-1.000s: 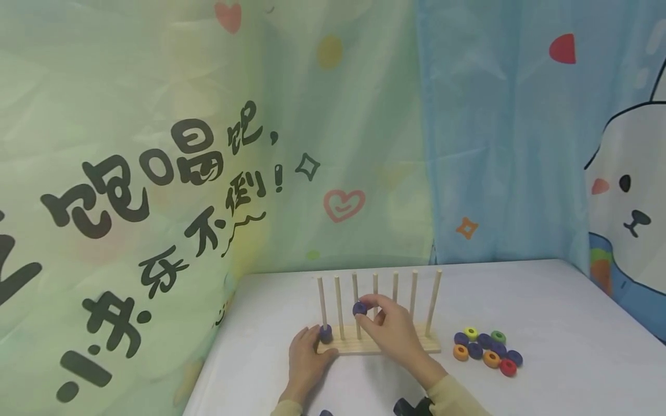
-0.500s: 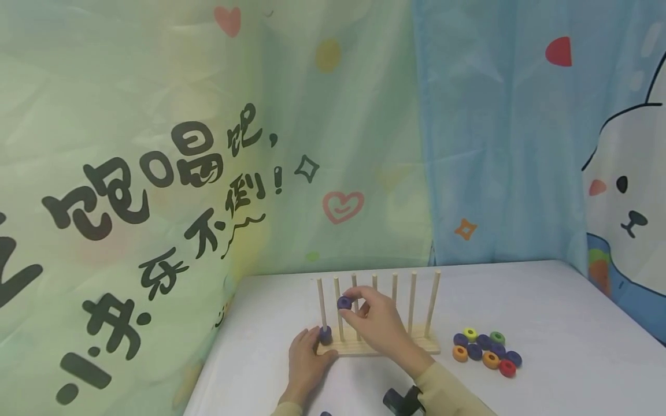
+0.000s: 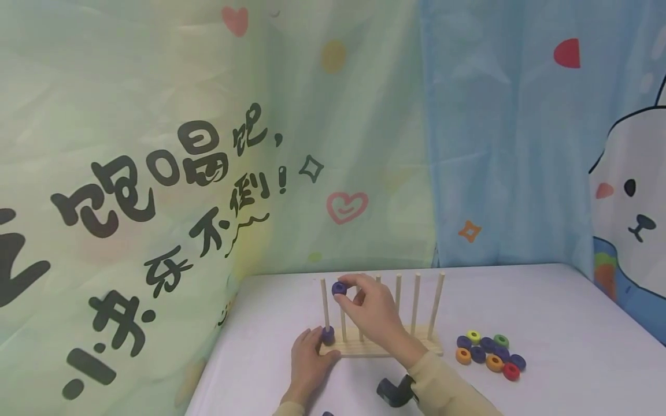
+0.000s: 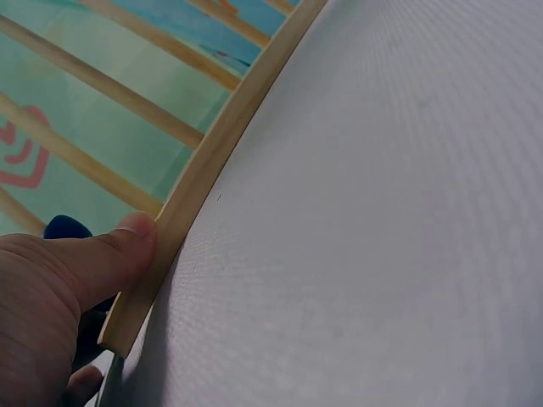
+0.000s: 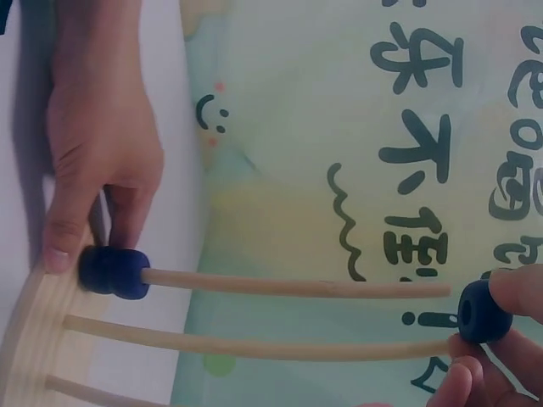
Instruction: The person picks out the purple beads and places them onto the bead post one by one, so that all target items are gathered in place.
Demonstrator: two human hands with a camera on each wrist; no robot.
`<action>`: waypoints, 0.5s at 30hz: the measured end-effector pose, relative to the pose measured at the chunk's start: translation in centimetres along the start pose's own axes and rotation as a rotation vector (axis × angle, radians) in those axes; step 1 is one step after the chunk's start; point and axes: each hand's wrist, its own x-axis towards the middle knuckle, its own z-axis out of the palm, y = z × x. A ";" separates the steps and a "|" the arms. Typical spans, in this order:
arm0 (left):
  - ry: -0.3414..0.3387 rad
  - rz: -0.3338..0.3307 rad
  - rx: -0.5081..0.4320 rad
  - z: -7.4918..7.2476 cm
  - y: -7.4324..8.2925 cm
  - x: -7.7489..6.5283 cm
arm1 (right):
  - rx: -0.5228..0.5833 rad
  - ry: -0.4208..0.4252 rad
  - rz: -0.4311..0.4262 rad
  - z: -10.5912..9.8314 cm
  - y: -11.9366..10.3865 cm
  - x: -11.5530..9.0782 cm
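A wooden peg rack stands on the table, a row of several upright pegs rising from its flat base. My left hand grips the left end of that base, with the thumb on its front edge. Two dark blue beads sit stacked at the foot of the leftmost peg, beside the left fingers. Between thumb and fingertips my right hand pinches another dark blue bead. Its hole faces the pegs, close to the tips of the two leftmost ones. The right hand hides parts of the middle pegs.
Several loose beads, blue, yellow, green, orange and red, lie grouped on the white table right of the rack. A dark device shows by the right sleeve. Printed curtains hang behind the table.
My right hand has carried the blue bead leftward and up, from before the third peg to near the tops of the two leftmost pegs. The left hand has stayed on the base.
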 end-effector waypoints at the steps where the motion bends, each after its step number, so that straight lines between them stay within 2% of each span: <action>1: 0.002 0.006 0.003 -0.1 0.0 0.0 | 0.001 0.001 -0.006 0.0 -0.1 0.2; 8: 0.008 0.011 0.000 -0.4 0.1 -0.1 | 0.050 -0.003 -0.005 0.2 -0.6 1.0; 15: 0.001 0.027 -0.007 -0.2 -0.1 -0.1 | 0.040 0.000 0.081 0.7 -1.1 1.9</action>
